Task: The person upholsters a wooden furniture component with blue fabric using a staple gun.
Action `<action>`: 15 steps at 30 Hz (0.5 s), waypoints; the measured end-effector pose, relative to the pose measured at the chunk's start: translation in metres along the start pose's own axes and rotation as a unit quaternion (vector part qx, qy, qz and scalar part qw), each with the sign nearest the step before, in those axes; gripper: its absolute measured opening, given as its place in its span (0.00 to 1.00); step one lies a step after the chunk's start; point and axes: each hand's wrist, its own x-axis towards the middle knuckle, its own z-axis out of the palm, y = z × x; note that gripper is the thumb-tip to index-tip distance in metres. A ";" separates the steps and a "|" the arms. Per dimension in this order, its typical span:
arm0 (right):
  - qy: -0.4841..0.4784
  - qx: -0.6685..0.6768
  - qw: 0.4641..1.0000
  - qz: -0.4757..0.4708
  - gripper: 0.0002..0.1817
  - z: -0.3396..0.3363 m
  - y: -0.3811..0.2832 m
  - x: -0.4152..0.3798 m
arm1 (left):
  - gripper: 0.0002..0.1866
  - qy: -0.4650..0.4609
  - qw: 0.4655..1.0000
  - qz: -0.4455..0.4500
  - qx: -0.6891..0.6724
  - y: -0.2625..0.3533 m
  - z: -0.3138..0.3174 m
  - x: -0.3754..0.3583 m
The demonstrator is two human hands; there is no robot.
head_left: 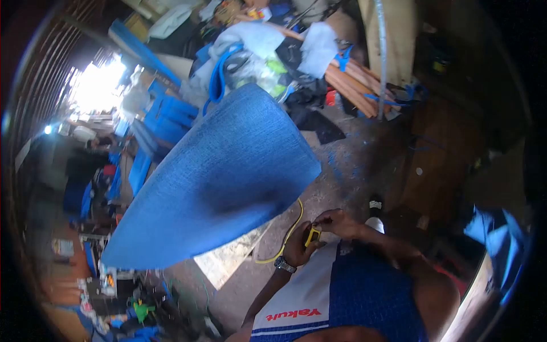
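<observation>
My left hand [297, 245], with a watch [284, 264] on its wrist, is wrapped round a small yellow and black tape measure [312, 235] close in front of my body. From the right, the bent fingers of my right hand [337, 223] pinch at the tape measure's upper edge. A thin yellow strip [294, 228] curves down behind my left hand. Beyond both hands stands a large blue fabric-covered piece [228, 159], broad at the upper right and narrowing to the lower left, with a dark patch of shade on it.
A pale board [231, 257] lies on the floor under the blue piece. Wooden strips [356, 88], plastic bags [259, 57] and scraps are heaped at the back. Blue frames [168, 114] stand at the left. Torn blue material [498, 233] hangs at the right, near a metal pole [382, 57].
</observation>
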 end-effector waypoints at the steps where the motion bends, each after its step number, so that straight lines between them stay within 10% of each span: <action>1: -0.034 -0.021 0.999 -0.021 0.15 -0.017 0.002 0.011 | 0.37 0.015 0.999 -0.037 0.001 0.003 0.009 0.006; 8: -0.275 -0.056 0.959 -0.027 0.18 -0.124 -0.028 0.075 | 0.37 0.131 0.979 -0.157 0.019 0.069 0.056 0.068; 15: -0.319 -0.068 0.942 -0.076 0.18 -0.153 -0.020 0.112 | 0.39 0.191 0.959 -0.207 -0.048 0.082 0.065 0.099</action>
